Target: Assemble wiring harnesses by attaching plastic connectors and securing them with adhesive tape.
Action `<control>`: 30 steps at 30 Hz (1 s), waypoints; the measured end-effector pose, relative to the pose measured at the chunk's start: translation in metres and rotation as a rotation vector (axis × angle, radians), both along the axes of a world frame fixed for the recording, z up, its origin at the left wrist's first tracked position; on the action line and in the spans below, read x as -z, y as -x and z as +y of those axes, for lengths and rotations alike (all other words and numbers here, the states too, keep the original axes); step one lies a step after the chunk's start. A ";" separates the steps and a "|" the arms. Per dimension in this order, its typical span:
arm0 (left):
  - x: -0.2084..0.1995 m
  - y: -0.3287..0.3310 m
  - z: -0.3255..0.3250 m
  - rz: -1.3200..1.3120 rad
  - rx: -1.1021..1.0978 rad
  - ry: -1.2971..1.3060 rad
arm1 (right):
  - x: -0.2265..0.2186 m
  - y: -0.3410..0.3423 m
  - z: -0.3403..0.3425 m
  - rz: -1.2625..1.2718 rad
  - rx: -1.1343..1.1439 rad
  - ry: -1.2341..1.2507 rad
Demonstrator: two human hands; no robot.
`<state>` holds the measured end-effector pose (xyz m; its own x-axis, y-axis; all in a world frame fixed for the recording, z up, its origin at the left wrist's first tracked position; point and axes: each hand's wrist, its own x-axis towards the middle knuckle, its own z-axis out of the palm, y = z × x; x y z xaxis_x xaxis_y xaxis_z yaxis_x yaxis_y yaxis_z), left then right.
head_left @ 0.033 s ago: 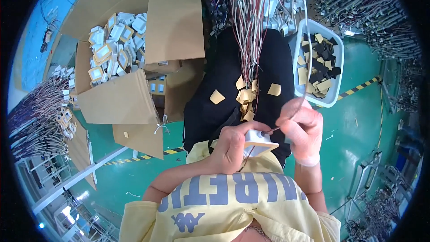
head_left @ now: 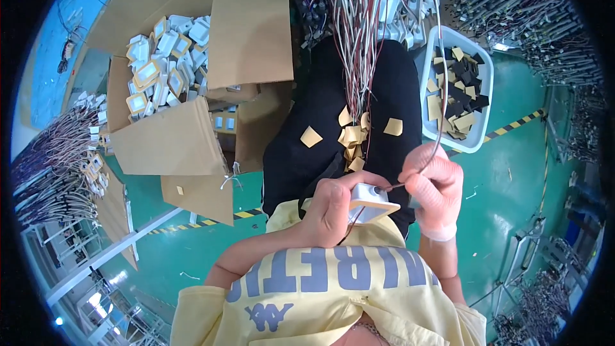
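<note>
My left hand (head_left: 330,211) is closed round a small white plastic housing (head_left: 363,193) with a tan flat rim, held close to my yellow shirt. A thin wire also hangs below the housing. My right hand (head_left: 434,189), lighter in covering over the fingers, pinches a thin brown cable (head_left: 398,185) at the round opening in the housing's side. How far the cable's end sits inside is hidden. From the right fingers the cable loops upward past the white tub. Tan square pads (head_left: 353,136) lie heaped between my thighs, with single ones on each leg.
An open cardboard box (head_left: 168,147) full of white housings (head_left: 170,57) stands at the left. To the right is a white tub (head_left: 471,143) of black and tan pads. Bundled red and white wires (head_left: 352,32) hang ahead; more cable bundles (head_left: 519,13) lie far right.
My right hand has shifted very slightly right, still pinching the cable. The left hand and housing are almost unchanged.
</note>
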<state>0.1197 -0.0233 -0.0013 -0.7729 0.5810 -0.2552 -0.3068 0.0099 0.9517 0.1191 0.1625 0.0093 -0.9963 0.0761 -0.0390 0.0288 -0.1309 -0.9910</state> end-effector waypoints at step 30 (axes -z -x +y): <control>0.008 0.007 -0.001 0.170 -0.070 -0.059 | 0.005 0.027 0.001 -0.027 -0.467 -0.028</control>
